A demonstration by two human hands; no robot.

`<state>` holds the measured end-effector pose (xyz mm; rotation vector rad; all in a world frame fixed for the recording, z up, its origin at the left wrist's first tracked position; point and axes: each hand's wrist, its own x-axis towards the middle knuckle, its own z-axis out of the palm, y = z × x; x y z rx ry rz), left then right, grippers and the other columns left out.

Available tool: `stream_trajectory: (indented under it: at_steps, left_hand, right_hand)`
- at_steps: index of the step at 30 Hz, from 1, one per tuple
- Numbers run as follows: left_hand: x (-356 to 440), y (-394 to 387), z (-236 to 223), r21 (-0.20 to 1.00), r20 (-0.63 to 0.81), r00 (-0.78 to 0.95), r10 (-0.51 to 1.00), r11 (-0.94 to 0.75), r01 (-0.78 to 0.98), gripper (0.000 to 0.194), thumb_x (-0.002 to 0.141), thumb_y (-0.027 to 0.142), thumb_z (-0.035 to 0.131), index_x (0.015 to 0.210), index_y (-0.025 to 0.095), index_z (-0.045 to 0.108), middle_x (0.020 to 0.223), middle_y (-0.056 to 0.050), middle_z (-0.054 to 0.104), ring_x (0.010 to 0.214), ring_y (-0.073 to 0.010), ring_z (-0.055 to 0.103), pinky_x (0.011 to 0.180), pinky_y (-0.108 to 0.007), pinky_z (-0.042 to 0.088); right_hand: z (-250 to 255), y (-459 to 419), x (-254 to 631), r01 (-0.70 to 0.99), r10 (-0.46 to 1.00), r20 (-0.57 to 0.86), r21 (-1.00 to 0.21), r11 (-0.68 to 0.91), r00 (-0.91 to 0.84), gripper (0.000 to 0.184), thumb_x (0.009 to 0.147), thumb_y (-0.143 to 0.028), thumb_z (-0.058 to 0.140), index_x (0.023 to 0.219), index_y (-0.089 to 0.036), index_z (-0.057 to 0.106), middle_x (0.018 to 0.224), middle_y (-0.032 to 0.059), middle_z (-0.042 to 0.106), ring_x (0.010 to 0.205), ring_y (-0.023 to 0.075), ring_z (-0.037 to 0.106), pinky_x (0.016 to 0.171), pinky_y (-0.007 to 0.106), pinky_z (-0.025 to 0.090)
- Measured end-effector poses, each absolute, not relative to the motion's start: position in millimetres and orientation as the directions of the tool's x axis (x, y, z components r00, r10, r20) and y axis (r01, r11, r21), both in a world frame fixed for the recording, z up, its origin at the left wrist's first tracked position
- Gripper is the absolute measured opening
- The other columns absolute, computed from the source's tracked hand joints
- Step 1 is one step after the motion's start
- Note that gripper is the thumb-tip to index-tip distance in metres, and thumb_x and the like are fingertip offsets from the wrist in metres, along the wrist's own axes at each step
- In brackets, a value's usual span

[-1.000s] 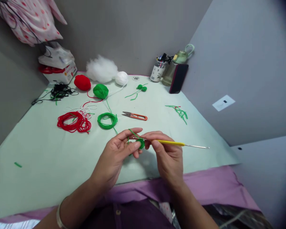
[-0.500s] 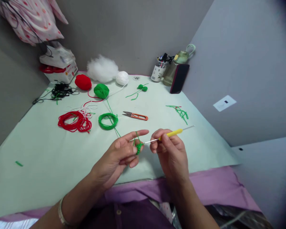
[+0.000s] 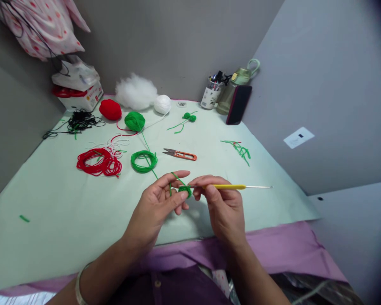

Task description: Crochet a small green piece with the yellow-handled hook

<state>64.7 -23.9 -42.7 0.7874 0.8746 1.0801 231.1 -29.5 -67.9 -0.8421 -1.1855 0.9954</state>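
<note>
Between thumb and fingers, my left hand point(image 3: 160, 203) pinches a small green crochet piece point(image 3: 185, 191). Green yarn loops over its raised index finger and trails back to a green yarn coil point(image 3: 144, 161). My right hand point(image 3: 224, 207) grips a crochet hook point(image 3: 228, 187) by its yellow handle, which lies nearly level. One metal end of the hook meets the top of the crochet piece; the other sticks out to the right. Whether the tip is inside a stitch is too small to tell. Orange-handled thread snips point(image 3: 180, 154) lie beyond my hands.
Red point(image 3: 110, 109), green point(image 3: 135, 121) and white yarn balls point(image 3: 162, 104) sit at the back beside white stuffing point(image 3: 136, 92). Red yarn point(image 3: 98, 162) lies coiled at left. Green scraps point(image 3: 240, 150) lie at right. A phone point(image 3: 239, 105) leans on a bottle point(image 3: 227, 95) near a pen cup point(image 3: 211, 94).
The hook has swung from slanting to nearly level, and its tip has moved left onto the crochet piece. My left hand has turned slightly, tilting the piece. Both hands remain closed on their things.
</note>
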Motion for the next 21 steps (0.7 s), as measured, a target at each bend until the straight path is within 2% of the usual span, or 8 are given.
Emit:
stream_trajectory:
  at_steps: [2,6,8,12,14,17,21]
  left_hand:
    - [64.5,-23.9,-40.8,0.861,-0.208,0.233,0.95,0.291,-0.417,0.039,0.08,0.024,0.093,0.118,0.021,0.082,0.081,0.003,0.069,0.062,-0.0083,0.063,0.067,-0.023,0.053]
    - [64.4,-23.9,-40.4,0.864,-0.22,0.254,0.942,0.309,-0.397,0.063,0.076,0.012,0.091,0.136,0.023,0.075,0.083,0.003,0.072,0.062,-0.0087,0.06,0.056,-0.019,0.047]
    - [64.4,-23.7,-41.6,0.866,-0.216,0.257,0.942,0.306,-0.396,0.068,0.076,0.01,0.09,0.14,0.023,0.072,0.085,0.003,0.072,0.063,-0.0087,0.059,0.054,-0.019,0.046]
    - [64.7,-22.7,-43.6,0.855,-0.22,0.264,0.939,0.316,-0.411,0.058,0.078,0.013,0.091,0.133,0.022,0.076,0.085,0.004,0.071,0.054,-0.0048,0.056,0.056,-0.019,0.049]
    - [65.1,-22.5,-43.3,0.841,-0.214,0.254,0.943,0.31,-0.444,0.05,0.08,0.019,0.093,0.128,0.022,0.079,0.085,0.005,0.071,0.054,-0.0042,0.059,0.065,-0.021,0.055]
    - [65.4,-23.0,-41.9,0.821,-0.192,0.249,0.949,0.294,-0.489,0.04,0.084,0.025,0.092,0.122,0.021,0.081,0.081,0.004,0.071,0.064,-0.0088,0.07,0.079,-0.026,0.059]
    - [64.1,-23.4,-41.0,0.816,-0.189,0.266,0.945,0.302,-0.492,0.031,0.084,0.027,0.091,0.113,0.021,0.084,0.081,0.003,0.073,0.069,-0.0111,0.073,0.081,-0.027,0.058]
  right_hand:
    - [-66.4,-29.2,231.1,-0.186,0.934,0.349,-0.916,0.357,0.076,0.015,0.103,-0.035,0.072,0.103,-0.026,0.084,0.097,0.0052,0.083,0.076,0.0162,0.07,0.069,0.031,0.059]
    - [-66.3,-29.4,229.7,-0.15,0.93,0.363,-0.918,0.367,0.051,0.016,0.102,-0.036,0.072,0.101,-0.025,0.084,0.097,0.0064,0.082,0.077,0.0177,0.07,0.068,0.032,0.059]
    - [-67.6,-29.9,229.2,-0.153,0.929,0.368,-0.916,0.37,0.046,0.015,0.103,-0.035,0.072,0.102,-0.026,0.084,0.097,0.0054,0.082,0.078,0.017,0.07,0.07,0.031,0.058]
    - [-69.7,-31.3,230.3,-0.202,0.932,0.358,-0.91,0.363,0.061,0.013,0.104,-0.031,0.072,0.104,-0.029,0.085,0.096,0.0022,0.081,0.076,0.0134,0.068,0.07,0.028,0.057]
    - [-69.7,-31.9,231.3,-0.22,0.938,0.34,-0.912,0.346,0.068,0.013,0.104,-0.032,0.072,0.104,-0.029,0.085,0.095,0.002,0.081,0.077,0.0136,0.069,0.071,0.028,0.057]
    - [-68.7,-32.5,231.7,-0.243,0.951,0.303,-0.919,0.31,0.069,0.014,0.104,-0.033,0.072,0.104,-0.028,0.085,0.097,0.0027,0.081,0.079,0.0148,0.072,0.074,0.029,0.058]
    - [-65.7,-32.1,229.4,-0.321,0.958,0.274,-0.902,0.288,0.088,0.016,0.105,-0.034,0.071,0.101,-0.026,0.083,0.097,0.0032,0.083,0.075,0.0143,0.074,0.074,0.029,0.06]
